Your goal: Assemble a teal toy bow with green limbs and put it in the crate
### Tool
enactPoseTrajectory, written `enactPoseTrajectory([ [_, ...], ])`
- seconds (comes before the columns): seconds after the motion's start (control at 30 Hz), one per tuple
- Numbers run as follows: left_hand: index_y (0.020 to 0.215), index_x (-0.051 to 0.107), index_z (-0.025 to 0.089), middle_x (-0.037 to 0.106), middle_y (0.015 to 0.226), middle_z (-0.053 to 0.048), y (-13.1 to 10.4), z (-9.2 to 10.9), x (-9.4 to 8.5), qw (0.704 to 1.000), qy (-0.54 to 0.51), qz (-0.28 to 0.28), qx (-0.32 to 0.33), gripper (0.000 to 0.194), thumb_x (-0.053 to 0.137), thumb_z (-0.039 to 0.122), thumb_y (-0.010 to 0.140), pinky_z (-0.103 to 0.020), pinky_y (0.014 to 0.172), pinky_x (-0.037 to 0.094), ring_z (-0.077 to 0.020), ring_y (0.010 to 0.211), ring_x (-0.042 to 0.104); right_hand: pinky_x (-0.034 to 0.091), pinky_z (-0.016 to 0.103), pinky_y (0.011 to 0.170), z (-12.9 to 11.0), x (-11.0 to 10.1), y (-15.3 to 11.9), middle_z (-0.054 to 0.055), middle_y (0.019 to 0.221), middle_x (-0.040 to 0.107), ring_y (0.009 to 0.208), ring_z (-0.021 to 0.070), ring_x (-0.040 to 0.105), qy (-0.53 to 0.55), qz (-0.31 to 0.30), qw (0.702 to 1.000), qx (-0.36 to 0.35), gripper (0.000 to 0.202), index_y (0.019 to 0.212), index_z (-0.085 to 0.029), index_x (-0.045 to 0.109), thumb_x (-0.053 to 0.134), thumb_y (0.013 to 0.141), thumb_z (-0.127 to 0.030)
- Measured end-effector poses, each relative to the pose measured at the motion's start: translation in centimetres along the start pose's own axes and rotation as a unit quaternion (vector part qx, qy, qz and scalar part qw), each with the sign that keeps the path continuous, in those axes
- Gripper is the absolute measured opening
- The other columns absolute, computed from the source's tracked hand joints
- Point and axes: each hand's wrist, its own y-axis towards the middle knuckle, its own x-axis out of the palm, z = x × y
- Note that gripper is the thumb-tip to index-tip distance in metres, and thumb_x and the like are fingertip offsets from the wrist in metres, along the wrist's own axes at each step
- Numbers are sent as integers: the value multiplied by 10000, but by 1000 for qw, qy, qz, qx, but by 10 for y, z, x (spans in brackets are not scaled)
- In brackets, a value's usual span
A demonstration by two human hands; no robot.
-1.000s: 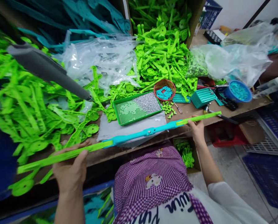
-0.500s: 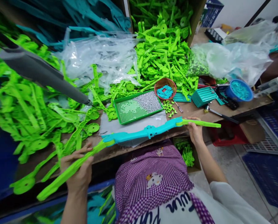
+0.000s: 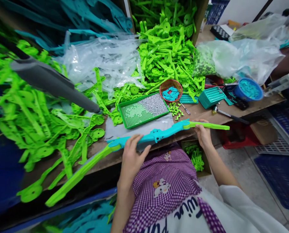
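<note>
A long jointed plastic strip (image 3: 167, 134) spans the front of the bench, with a turquoise middle and a lime-green arm at each end. My left hand (image 3: 133, 155) is at its turquoise part, left of centre, fingers over the top and thumb along the near side. The green left arm (image 3: 79, 176) slopes down toward me, free of any hand. Toward the other end, my right hand (image 3: 204, 134) pinches the green right arm (image 3: 216, 125) from below. Just behind the strip lies a green perforated tray (image 3: 132, 124) with small metal pieces in it, on a grey cloth (image 3: 115, 131).
Heaps of green parts (image 3: 168, 48) cover the back and left. A grey power tool (image 3: 54, 82) hangs at left. Behind the tray are a red basket (image 3: 170, 86) and a screwdriver (image 3: 185, 109); rightward are turquoise trays (image 3: 211, 97), a hammer (image 3: 228, 115) and a blue bowl (image 3: 248, 89).
My left hand has let go of the green left arm and moved right to the turquoise part. My right hand stays on the right arm, and the strip has hardly moved.
</note>
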Motion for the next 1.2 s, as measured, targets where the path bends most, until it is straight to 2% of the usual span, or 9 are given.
enactPoseTrajectory([
  [0.17, 1304, 562, 200, 658, 1231, -124, 72, -3, -4, 942, 191, -276, 20, 510, 652, 359, 828, -421, 997, 439, -311, 1134, 606, 555, 302, 768, -4, 1, -2, -50, 917, 665, 854, 136, 660, 1, -21, 1000, -5, 376, 887, -253, 496, 714, 584, -206],
  [0.33, 1449, 416, 205, 601, 1360, -113, 67, -12, -1, 896, 123, -420, 75, 673, 562, 517, 870, -343, 975, 447, -286, 1180, 602, 551, 322, 841, 4, -11, -1, -33, 982, 688, 959, 155, 666, 18, -23, 1000, 6, 355, 921, -265, 526, 696, 611, -233],
  [0.43, 1516, 312, 267, 616, 1334, -89, 55, -16, 3, 903, 109, -402, 101, 657, 476, 514, 930, -344, 965, 450, -268, 1152, 616, 564, 348, 829, 3, -28, -13, 8, 954, 707, 904, 174, 679, -67, -56, 993, 81, 331, 880, -238, 586, 749, 612, -341],
  [0.53, 1508, 331, 337, 680, 1155, -70, 44, -20, 9, 909, 150, -368, 126, 561, 443, 439, 968, -336, 889, 476, -245, 1006, 656, 573, 349, 717, -12, -39, -39, 61, 918, 735, 780, 190, 690, -227, -185, 946, 136, 361, 915, -204, 670, 766, 651, -431],
  [0.63, 1489, 362, 372, 677, 1049, -63, 38, -22, 15, 913, 190, -334, 136, 537, 469, 414, 964, -324, 843, 482, -232, 930, 651, 564, 336, 700, -40, -36, -51, 75, 890, 745, 736, 188, 687, -316, -253, 913, 46, 357, 944, -189, 714, 663, 783, -504],
  [0.8, 1472, 391, 387, 648, 1045, -55, 25, -26, 20, 924, 216, -289, 124, 523, 485, 398, 957, -319, 825, 485, -210, 852, 636, 515, 339, 739, -81, -50, 30, 81, 846, 725, 776, 215, 647, -469, -102, 859, -177, 337, 903, -175, 707, 528, 883, -459],
  [0.9, 1456, 423, 381, 645, 1063, -54, 17, -38, 15, 932, 200, -274, 125, 500, 469, 390, 958, -322, 806, 495, -215, 845, 643, 458, 370, 798, -85, -86, 96, 159, 1011, 704, 924, 264, 624, -668, 45, 720, -179, 317, 1004, -138, 698, 436, 908, -290],
  [1.07, 1424, 474, 377, 652, 1070, -47, 21, -53, 3, 941, 150, -270, 138, 477, 457, 436, 950, -307, 790, 500, -212, 856, 652, 402, 363, 811, -73, -120, 141, 197, 1144, 638, 1009, 274, 570, -800, 16, 587, -124, 335, 1162, -113, 630, 444, 905, -221],
  [1.2, 1440, 455, 357, 646, 1068, -54, 34, -49, 1, 932, 171, -286, 144, 491, 454, 420, 953, -306, 802, 495, -209, 855, 650, 373, 328, 721, -68, -126, 135, 193, 1086, 603, 921, 251, 567, -814, 4, 566, -132, 313, 1096, -98, 618, 397, 946, -261],
])
